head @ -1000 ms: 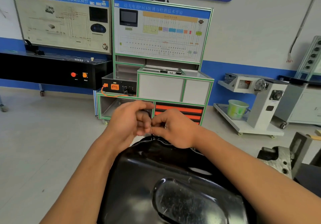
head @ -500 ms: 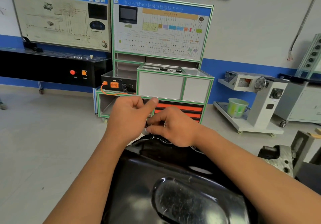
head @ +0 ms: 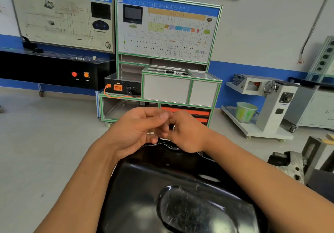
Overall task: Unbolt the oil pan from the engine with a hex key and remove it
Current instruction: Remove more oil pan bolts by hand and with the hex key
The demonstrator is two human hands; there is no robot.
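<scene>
The glossy black oil pan (head: 162, 178) fills the lower middle, domed side up on the engine. Both hands meet over its far edge. My left hand (head: 137, 126) has its fingers curled and its thumb stretched across to the right hand. My right hand (head: 188, 133) is curled, its fingertips pinching at the same spot. Between the fingertips a thin dark shaft, the hex key (head: 158, 139), drops to the pan's flange; most of it is hidden by the fingers. No bolt can be made out.
A grey metal engine part (head: 292, 162) sits at the right of the pan. Behind stand a green-framed training bench (head: 162, 88), a black console (head: 54, 70) and a wheeled cart with a green bucket (head: 245, 111). Grey floor lies to the left.
The hands have stayed at the pan's far edge. The left hand has rolled over, its thumb swinging across onto the right hand's fingers.
</scene>
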